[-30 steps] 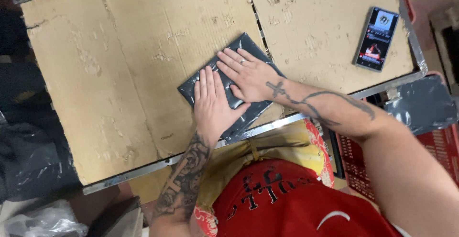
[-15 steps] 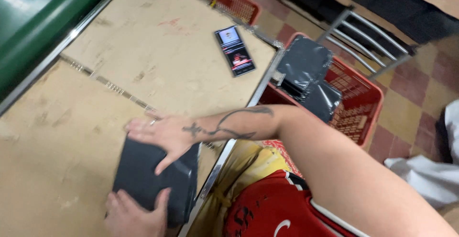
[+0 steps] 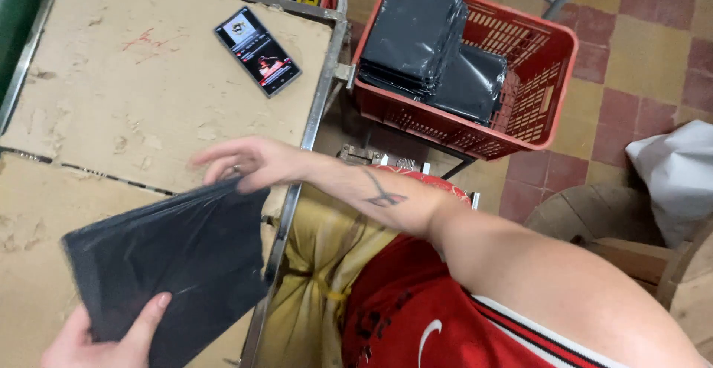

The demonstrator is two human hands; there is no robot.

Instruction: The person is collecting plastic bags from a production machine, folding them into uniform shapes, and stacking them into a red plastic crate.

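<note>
Black plastic packet (image 3: 167, 264) pinched in left hand (image 3: 104, 338) grip; right hand (image 3: 249, 164) loosely open at its top edge.

One head cam, looking steeply down, close over table (image 3: 148, 115).
</note>
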